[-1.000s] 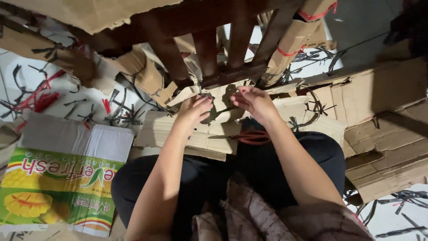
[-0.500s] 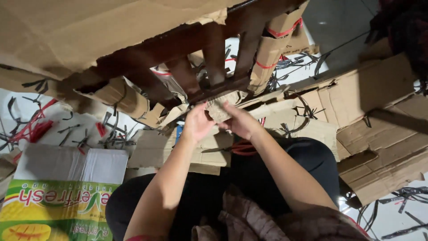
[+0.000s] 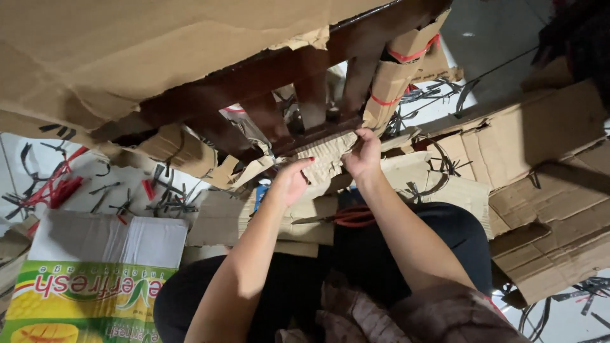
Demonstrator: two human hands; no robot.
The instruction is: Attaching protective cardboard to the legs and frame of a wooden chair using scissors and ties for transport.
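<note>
printed fruit carton point(image 3: 89, 286): lower left | red-handled scissors point(image 3: 346, 217): on lap cardboard | black strap scraps point(image 3: 159, 197): floor, left

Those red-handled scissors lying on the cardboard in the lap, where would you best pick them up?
By the red handle loops of the scissors, coming from above on the right. They lie flat on the cardboard sheet with the blades pointing left, so the loops face the right hand.

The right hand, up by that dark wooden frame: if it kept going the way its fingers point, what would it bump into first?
The right hand grips a torn cardboard piece, fingers pointing up and away. Straight on, it would probably meet the dark wooden rail just above first, though depth is hard to judge.
</note>
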